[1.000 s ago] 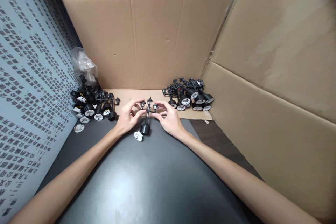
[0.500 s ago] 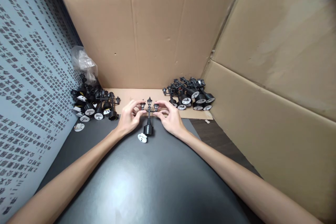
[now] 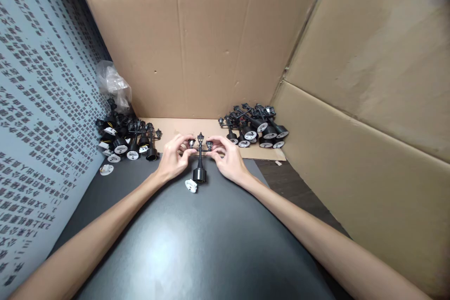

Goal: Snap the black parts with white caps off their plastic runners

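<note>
Swung upright since the earlier frame, a black miniature lamp post (image 3: 199, 161) stands between the fingers of the left hand (image 3: 173, 160) and right hand (image 3: 228, 159), both curled, pinching its side lanterns; a white cap (image 3: 191, 186) lies just below its base.

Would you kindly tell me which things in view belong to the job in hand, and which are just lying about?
Job in hand:
miniature black lamp post, pinched by left hand and right hand
white plastic cap beside its base

Lying about:
left heap of lamp posts
right heap of lamp posts
plastic bag
</note>
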A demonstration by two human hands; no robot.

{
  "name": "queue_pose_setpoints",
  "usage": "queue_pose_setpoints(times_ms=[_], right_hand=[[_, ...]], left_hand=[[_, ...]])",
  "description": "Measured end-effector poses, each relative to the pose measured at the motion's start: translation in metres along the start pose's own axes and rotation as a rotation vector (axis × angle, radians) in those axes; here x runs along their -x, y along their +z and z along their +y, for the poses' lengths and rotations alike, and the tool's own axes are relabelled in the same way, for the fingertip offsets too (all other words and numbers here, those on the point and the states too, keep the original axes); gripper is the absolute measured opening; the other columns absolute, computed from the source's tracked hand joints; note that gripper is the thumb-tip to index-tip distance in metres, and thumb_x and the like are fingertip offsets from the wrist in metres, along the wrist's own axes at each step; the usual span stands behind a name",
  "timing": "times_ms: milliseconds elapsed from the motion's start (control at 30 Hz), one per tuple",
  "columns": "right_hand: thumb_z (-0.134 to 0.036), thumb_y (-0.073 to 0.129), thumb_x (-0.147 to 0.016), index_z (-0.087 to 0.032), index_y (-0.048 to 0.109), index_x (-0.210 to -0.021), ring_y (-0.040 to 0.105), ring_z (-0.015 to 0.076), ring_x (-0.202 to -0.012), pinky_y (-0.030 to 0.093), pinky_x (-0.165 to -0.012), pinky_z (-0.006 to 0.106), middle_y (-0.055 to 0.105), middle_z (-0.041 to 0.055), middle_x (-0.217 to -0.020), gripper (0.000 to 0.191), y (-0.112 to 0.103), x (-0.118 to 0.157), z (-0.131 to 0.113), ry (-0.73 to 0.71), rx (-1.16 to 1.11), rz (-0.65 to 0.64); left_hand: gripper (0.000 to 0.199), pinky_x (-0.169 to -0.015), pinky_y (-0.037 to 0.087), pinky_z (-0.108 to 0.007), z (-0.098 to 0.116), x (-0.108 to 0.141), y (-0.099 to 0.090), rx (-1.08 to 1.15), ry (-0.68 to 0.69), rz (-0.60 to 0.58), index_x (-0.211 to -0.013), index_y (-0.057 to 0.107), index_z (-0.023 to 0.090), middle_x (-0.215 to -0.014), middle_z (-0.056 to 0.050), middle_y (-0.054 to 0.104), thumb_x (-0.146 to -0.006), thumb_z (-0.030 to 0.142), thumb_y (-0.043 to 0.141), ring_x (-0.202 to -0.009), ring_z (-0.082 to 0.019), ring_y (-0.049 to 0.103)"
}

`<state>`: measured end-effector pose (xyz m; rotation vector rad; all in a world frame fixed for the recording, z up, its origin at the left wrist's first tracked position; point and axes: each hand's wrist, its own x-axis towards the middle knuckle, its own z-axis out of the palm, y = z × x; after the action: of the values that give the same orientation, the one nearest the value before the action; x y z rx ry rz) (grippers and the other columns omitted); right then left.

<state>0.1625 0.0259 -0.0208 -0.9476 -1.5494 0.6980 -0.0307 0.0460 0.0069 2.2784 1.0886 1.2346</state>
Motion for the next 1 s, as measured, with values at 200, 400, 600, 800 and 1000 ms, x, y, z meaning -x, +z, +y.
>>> queue_pose_setpoints(times_ms=[200,400,600,800,1000], right_hand=[[-0.018,0.065,-0.078,-0.021,0.06,-0.106,0.059,0.0153,-0.081,0.057,-0.076,0.034,0.061,0.0058,-0.104,0.029,0.0008,-0.0019,-0.0005,0.047,-0.035,0.015],[-0.028,0.067,-0.083,-0.024,0.059,-0.121,0.061,0.0184,-0.096,0.056,-0.08,0.035,0.06,0.0079,-0.114,0.039,-0.001,-0.0029,0.0002,0.056,-0.005,-0.01],[-0.026,0.07,-0.078,-0.022,0.063,-0.11,0.061,0.0193,-0.096,0.057,-0.081,0.035,0.06,0.0077,-0.114,0.033,0.0004,-0.0032,-0.0001,0.075,-0.012,0.037],[-0.019,0.067,-0.079,-0.022,0.062,-0.105,0.061,0.0184,-0.094,0.056,-0.086,0.037,0.058,0.0067,-0.112,0.027,0.0023,-0.0016,0.0024,0.038,-0.011,0.057],[-0.02,0.067,-0.077,-0.022,0.061,-0.103,0.06,0.0175,-0.089,0.056,-0.082,0.035,0.061,0.0061,-0.106,0.027,0.0022,-0.0019,0.0016,0.074,-0.03,0.03]], left_hand=[[0.025,-0.063,0.053,-0.024,-0.0012,-0.0004,0.0025,0.017,0.004,0.035,-0.11,0.064,0.019,-0.089,-0.002,0.06,-0.085,0.022,0.06,-0.071,-0.012,0.059],[0.026,-0.064,0.054,-0.025,-0.0002,-0.0018,0.0029,0.031,-0.008,0.058,-0.112,0.063,0.018,-0.103,-0.006,0.064,-0.087,0.024,0.061,-0.074,-0.013,0.063],[0.026,-0.063,0.053,-0.025,-0.0012,-0.0009,0.0031,0.008,0.006,0.026,-0.113,0.063,0.019,-0.096,-0.003,0.064,-0.087,0.023,0.062,-0.071,-0.012,0.062],[0.025,-0.072,0.054,-0.027,-0.0015,0.0,0.0036,-0.028,0.058,-0.012,-0.113,0.061,0.018,-0.101,-0.004,0.066,-0.088,0.021,0.061,-0.077,-0.013,0.064],[0.026,-0.079,0.054,-0.028,0.0015,0.0008,0.0033,-0.099,0.113,0.006,-0.115,0.061,0.018,-0.107,-0.006,0.067,-0.089,0.016,0.057,-0.081,-0.014,0.064]])
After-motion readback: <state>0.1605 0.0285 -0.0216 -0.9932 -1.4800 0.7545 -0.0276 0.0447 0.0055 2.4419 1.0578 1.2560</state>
